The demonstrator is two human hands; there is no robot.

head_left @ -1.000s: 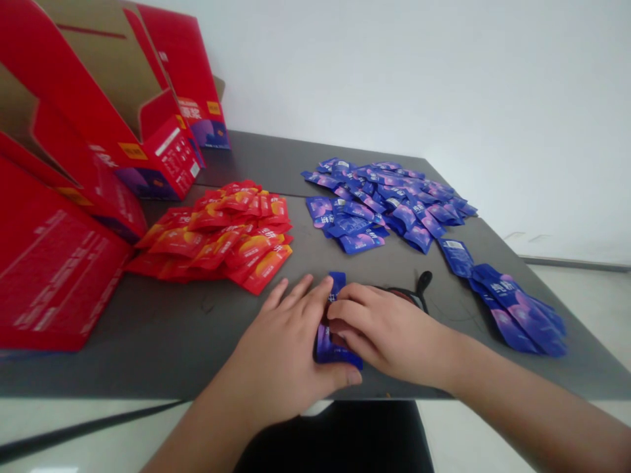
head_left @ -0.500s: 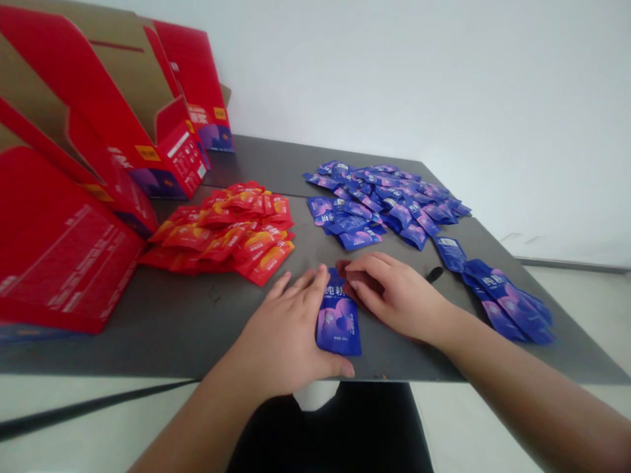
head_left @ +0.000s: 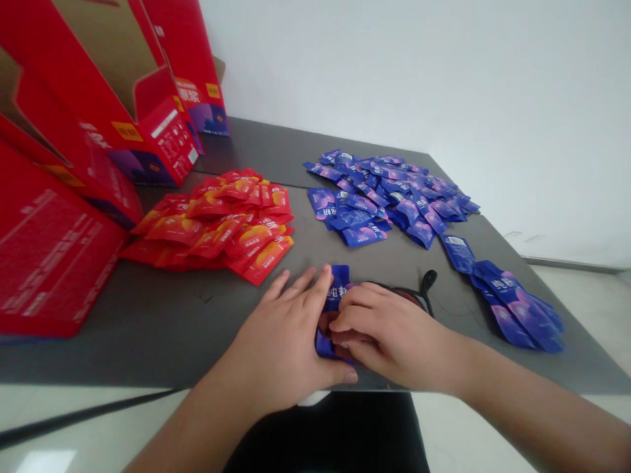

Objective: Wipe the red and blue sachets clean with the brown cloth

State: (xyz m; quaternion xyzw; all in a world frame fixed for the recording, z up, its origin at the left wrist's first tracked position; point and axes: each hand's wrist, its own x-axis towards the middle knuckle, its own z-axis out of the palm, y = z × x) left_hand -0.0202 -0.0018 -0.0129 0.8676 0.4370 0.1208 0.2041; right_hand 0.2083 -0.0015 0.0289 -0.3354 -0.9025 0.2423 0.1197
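Note:
A blue and purple sachet (head_left: 337, 289) lies flat near the table's front edge, its lower part mostly covered by my hands. My left hand (head_left: 290, 338) rests along the sachet's left side, fingers spread and thumb stretched across below it. Over the sachet's lower half, my right hand (head_left: 377, 328) has its fingers curled together; whatever they pinch is hidden under them. A dark cord with a loop (head_left: 428, 282) shows just behind my right hand.
Left of centre is a heap of red sachets (head_left: 221, 223). Blue sachets (head_left: 389, 190) are piled at the back, with a smaller stack (head_left: 517, 305) at the right. Open red boxes (head_left: 59, 243) stand on the left of the grey table (head_left: 197, 328).
My right hand has moved down from the sachet's top right to its lower half. More of the dark cord shows. The view has shifted slightly.

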